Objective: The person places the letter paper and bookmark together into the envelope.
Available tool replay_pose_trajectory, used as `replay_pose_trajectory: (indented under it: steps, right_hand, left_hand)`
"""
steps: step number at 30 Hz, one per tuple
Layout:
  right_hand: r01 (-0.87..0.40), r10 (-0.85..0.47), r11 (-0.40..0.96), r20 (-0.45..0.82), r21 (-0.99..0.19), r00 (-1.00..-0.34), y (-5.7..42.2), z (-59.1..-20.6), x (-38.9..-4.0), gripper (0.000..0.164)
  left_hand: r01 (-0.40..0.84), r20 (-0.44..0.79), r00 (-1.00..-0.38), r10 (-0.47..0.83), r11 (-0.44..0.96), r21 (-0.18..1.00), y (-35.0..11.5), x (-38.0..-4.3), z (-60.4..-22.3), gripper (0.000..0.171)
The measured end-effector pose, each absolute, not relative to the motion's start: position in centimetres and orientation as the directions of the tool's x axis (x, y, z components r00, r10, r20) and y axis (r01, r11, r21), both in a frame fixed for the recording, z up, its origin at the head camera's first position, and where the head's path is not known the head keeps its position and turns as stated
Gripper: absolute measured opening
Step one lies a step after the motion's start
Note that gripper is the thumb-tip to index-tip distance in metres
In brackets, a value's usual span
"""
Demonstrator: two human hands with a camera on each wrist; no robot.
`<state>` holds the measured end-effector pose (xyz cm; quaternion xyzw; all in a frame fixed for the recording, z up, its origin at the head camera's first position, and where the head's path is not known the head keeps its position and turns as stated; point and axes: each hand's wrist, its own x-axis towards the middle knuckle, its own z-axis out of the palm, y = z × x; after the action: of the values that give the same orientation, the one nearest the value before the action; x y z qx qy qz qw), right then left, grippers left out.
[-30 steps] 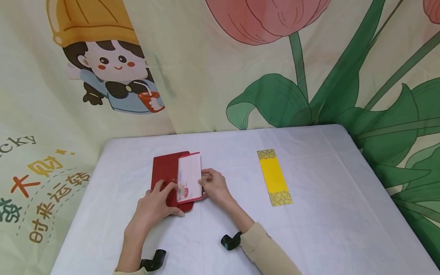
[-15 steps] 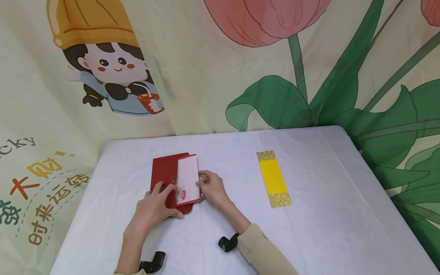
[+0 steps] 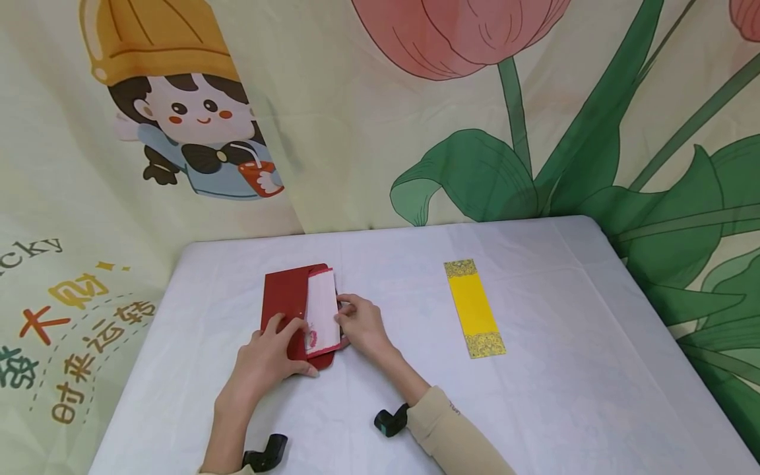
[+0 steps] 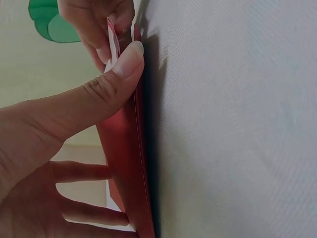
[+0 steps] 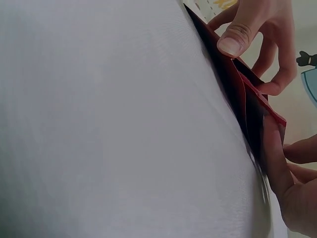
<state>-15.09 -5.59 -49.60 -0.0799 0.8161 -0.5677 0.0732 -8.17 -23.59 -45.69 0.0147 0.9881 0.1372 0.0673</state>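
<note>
Wht card [image 3: 322, 310] now further in red env. [image 3: 284, 290]; R grip [image 3: 360, 324] shifted L w/ it.

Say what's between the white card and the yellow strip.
The head view shows the right hand, pinching the white card, then bare white tablecloth up to the yellow strip.

Two hands near each other, apart; right hand in a pinch.
Left hand [image 3: 268, 348]: back uppermost, fingers [image 4: 94, 213] spread with gaps between them; thumb [image 4: 111, 89] well apart from these, tip pointing toward the right hand [image 3: 363, 324]. Left forearm [image 3: 230, 412] rises steeply from the bottom of the head view. Right hand: thumb [image 5: 273, 148] set against bent fingers, fingertips facing the left hand. Right forearm [image 3: 408, 377] enters obliquely from lower right.
</note>
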Motion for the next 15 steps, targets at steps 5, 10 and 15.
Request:
replay_pose_trajectory:
  steps: [5, 10, 15]
  right_hand:
    - [-0.049, -0.235, 0.358, -0.039, -0.932, -0.971, -6.0, -49.6, -15.0, 0.037]
    - [-0.018, -0.273, 0.285, -0.064, -0.958, -0.960, -6.6, -49.6, -14.8, 0.039]
    - [0.056, -0.310, 0.188, -0.114, -0.981, -0.944, -7.1, -49.7, -14.7, 0.043]
  left_hand:
    - [0.013, -0.126, -0.991, 0.049, 0.962, 0.273, -23.7, -8.2, -45.7, 0.082]
    - [0.010, -0.133, -0.990, 0.049, 0.961, 0.277, -23.6, -8.2, -45.7, 0.081]
    - [0.010, -0.134, -0.990, 0.049, 0.961, 0.275, -23.6, -8.2, -45.7, 0.080]
